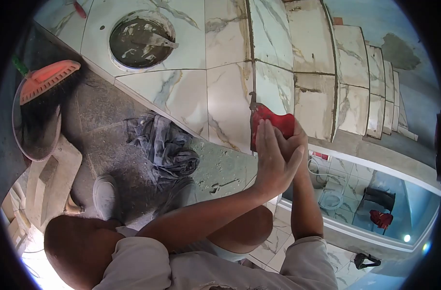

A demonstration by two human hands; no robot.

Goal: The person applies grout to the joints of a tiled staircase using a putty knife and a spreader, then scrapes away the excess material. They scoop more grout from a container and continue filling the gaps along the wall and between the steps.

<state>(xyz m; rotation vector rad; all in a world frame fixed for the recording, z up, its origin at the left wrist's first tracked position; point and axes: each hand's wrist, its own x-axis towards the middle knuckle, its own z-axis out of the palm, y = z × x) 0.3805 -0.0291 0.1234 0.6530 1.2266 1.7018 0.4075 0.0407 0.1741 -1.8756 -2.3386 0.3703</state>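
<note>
Behind the left hand (pixel 273 162), a half-hidden red scraper (pixel 274 121)

Bare tiles (pixel 191 96) lie open leftward, until the mortar bucket (pixel 118 62), crumpled rag (pixel 165 145) and orange brush (pixel 49 77) crowd in.

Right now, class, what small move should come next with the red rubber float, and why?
Probably slide the red rubber float along the dark joint between the marble-patterned tiles: the left hand presses flat on it, the right hand grips it, and its edge sits on that joint.
</note>
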